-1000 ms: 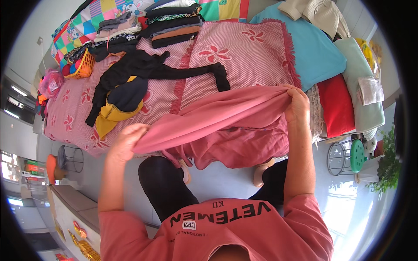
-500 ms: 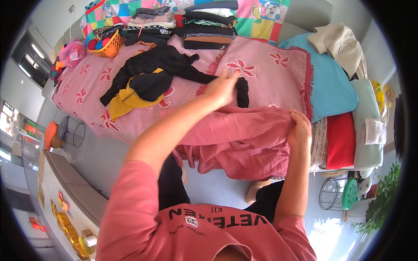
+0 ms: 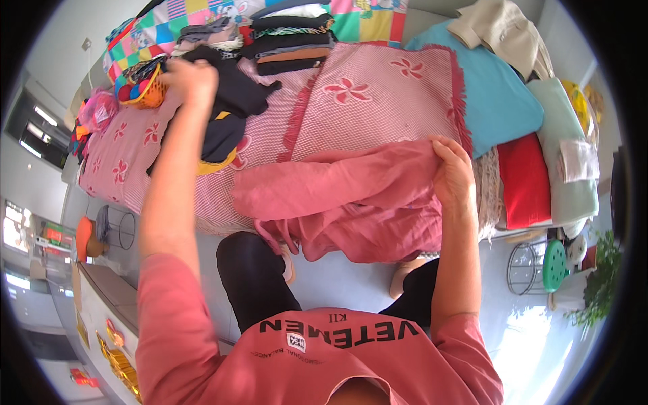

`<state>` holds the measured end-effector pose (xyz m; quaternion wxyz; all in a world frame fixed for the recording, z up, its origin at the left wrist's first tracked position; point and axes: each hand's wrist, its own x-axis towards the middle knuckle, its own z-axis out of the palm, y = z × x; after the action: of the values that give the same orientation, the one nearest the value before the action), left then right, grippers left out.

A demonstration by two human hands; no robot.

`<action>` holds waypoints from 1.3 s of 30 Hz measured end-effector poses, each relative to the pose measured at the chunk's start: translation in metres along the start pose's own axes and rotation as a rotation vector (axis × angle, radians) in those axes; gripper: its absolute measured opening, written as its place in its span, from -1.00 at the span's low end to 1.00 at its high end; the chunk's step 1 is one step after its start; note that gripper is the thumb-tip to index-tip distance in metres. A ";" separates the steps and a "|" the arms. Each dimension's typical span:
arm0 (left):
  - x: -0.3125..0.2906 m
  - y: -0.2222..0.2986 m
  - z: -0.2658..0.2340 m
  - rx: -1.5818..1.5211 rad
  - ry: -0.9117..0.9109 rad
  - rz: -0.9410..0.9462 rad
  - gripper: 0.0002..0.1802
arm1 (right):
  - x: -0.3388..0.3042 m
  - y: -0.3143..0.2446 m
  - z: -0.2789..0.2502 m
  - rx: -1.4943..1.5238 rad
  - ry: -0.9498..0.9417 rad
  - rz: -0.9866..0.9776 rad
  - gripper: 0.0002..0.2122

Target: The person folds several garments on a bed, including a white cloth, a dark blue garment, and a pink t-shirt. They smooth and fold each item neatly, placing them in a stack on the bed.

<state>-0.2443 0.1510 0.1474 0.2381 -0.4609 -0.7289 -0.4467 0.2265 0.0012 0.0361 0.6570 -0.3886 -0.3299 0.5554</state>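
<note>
A crumpled dusty-pink garment [image 3: 351, 196] lies along the front edge of the bed-like surface, its lower folds hanging over. My right hand [image 3: 453, 172] grips its upper right corner, fingers closed round the cloth. My left hand [image 3: 192, 81] is stretched to the far left, over the side of a bunched black garment [image 3: 239, 91]; motion smears its fingers, so I cannot tell whether they hold that cloth. Below the black garment, partly behind my left forearm, lies a dark and mustard-yellow piece of clothing [image 3: 219, 138].
Beneath everything spreads a pink flowered blanket [image 3: 378, 111]. Folded clothes [image 3: 290, 47] are stacked at the back, beside an orange basket [image 3: 150, 94] of coloured balls. At right lie a blue cushion-like piece [image 3: 496, 101], a red cloth [image 3: 523, 182] and a beige garment [image 3: 503, 34].
My left hand has swung from the middle to the far left. The black sleeve that lay across the middle is gone from there, and the black garment is bunched farther back. My right hand keeps its grip.
</note>
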 end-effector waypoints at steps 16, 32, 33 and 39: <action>-0.258 0.082 -0.072 -0.767 -0.737 0.512 -0.80 | -0.017 -0.035 0.008 0.203 -0.259 0.018 -0.61; -0.228 0.141 -0.083 -1.116 -0.803 0.480 -0.74 | -0.020 -0.032 0.025 0.181 -0.364 -0.049 -0.51; -0.229 0.143 -0.080 -1.107 -0.810 0.482 -0.73 | -0.018 -0.029 0.026 0.180 -0.379 -0.061 -0.50; -0.226 0.144 -0.070 -1.103 -0.870 0.521 -0.74 | -0.013 -0.022 0.032 0.175 -0.420 -0.076 -0.48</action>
<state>-0.0171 0.0116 0.0728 -0.2390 -0.8061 -0.2948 -0.4541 0.2070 -0.0084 0.0707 0.6257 -0.1930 -0.4244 0.6254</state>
